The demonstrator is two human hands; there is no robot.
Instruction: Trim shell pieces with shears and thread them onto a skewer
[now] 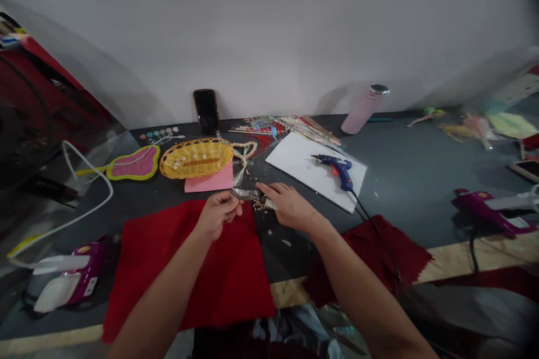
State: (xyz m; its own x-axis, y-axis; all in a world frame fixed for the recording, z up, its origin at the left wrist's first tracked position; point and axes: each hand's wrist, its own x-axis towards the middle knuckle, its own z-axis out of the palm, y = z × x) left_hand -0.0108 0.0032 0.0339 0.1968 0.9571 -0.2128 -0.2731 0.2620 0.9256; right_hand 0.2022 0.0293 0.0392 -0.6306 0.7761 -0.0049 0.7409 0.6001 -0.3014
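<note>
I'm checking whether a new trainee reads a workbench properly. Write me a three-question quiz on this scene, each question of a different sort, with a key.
1. Which hand grips the handle of the cutter?
2. True or false: the phone lies in the basket.
3. What does the glue gun lie on?
A) the pink pad
B) the white board
C) the basket

Key:
1. The right hand.
2. False: it leans against the panel.
3. B
</note>
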